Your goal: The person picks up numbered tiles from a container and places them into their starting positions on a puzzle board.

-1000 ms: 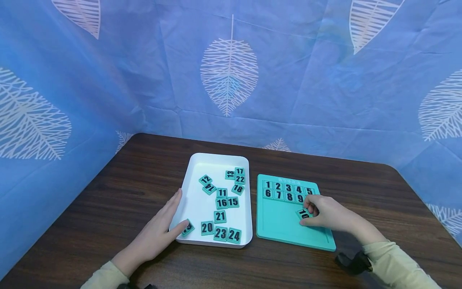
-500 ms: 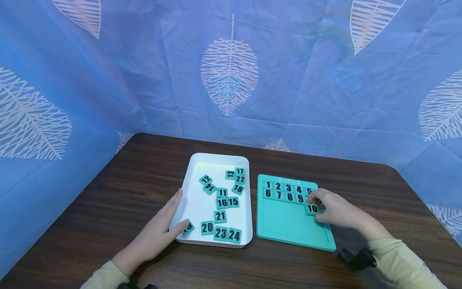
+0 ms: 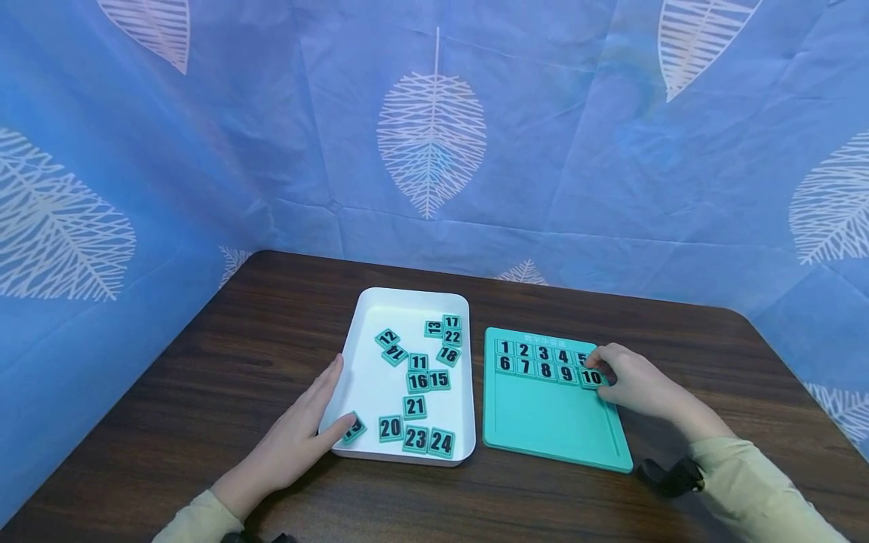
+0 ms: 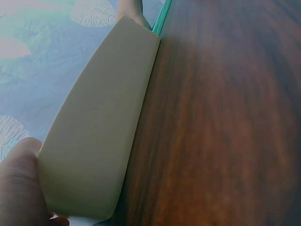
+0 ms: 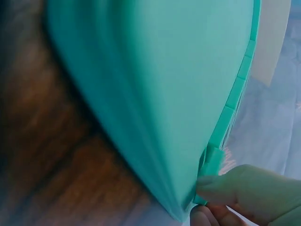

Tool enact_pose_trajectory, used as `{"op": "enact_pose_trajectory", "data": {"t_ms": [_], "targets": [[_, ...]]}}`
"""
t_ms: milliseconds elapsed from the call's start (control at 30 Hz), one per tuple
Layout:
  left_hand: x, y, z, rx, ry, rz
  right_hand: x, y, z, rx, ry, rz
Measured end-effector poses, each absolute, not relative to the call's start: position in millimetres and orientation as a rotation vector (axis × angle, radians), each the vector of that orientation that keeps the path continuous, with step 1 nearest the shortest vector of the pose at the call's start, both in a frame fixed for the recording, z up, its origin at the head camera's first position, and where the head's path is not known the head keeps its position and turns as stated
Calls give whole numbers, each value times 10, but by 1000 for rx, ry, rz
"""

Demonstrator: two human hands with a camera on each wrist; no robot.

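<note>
My right hand (image 3: 634, 385) pinches a number tile marked 10 (image 3: 591, 378) between thumb and fingers, at the right end of the second row on the green puzzle board (image 3: 550, 430). In the right wrist view this tile (image 5: 213, 162) sits slightly tilted, standing a bit proud of the row of tiles beside it. Tiles 1 to 9 lie in two rows; the 5 is partly hidden by my fingers. My left hand (image 3: 292, 434) rests with straight fingers along the left side of the white tray (image 3: 360, 332), its thumb (image 4: 21, 174) over the near corner, partly covering tile 19 (image 3: 354, 428).
Loose number tiles lie in the tray, among them 21 (image 3: 414, 407), 24 (image 3: 441, 443) and 12 (image 3: 387, 337). Tray and board stand side by side on a dark wooden table (image 3: 299, 302). A blue leaf-patterned cloth (image 3: 543, 151) hangs behind.
My right hand has turned tile 10 straight and moved it up and right, from below the rows to the right of tile 9. The left hand and tray have stayed put.
</note>
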State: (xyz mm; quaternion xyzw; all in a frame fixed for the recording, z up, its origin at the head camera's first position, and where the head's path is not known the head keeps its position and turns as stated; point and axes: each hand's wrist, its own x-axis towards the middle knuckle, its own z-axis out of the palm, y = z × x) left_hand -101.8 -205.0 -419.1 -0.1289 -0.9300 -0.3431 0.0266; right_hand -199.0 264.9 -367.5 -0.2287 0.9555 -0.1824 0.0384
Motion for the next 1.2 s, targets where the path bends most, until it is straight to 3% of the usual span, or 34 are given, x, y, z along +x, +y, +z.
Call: {"op": "enact_pose_trajectory", "data": {"t_ms": [767,1200], "targets": [[-1038,-2064,-4256,-394,-2862,-1072,-2055,2554,-3713,-783,2982,-496],[-1030,-2052,-4254,-384,-2861,-1075,-1994,1914,-3386,-1028,2943,-546]]}}
